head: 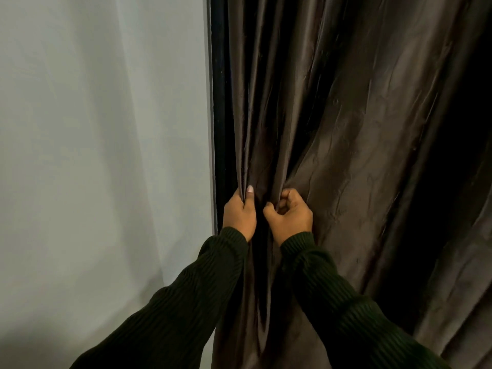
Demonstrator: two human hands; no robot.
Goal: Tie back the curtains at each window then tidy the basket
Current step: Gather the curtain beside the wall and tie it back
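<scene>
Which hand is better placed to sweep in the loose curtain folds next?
Probably the right hand: it pinches a fold on the side where the brown curtain hangs spread. The left hand grips the edge by the wall, so it can anchor the bunch.

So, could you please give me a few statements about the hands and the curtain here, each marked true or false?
1. Both hands grip the brown curtain. True.
2. The left hand holds folds near the curtain's left edge. True.
3. The right hand lies flat and open against the cloth. False: its fingers are curled round a bunch of fabric.
4. A tie-back cord is already wrapped round the curtain. False: none shows.
5. The pale wall is left of the curtain. True.
6. The person's sleeves are white. False: they are dark and ribbed.
</scene>
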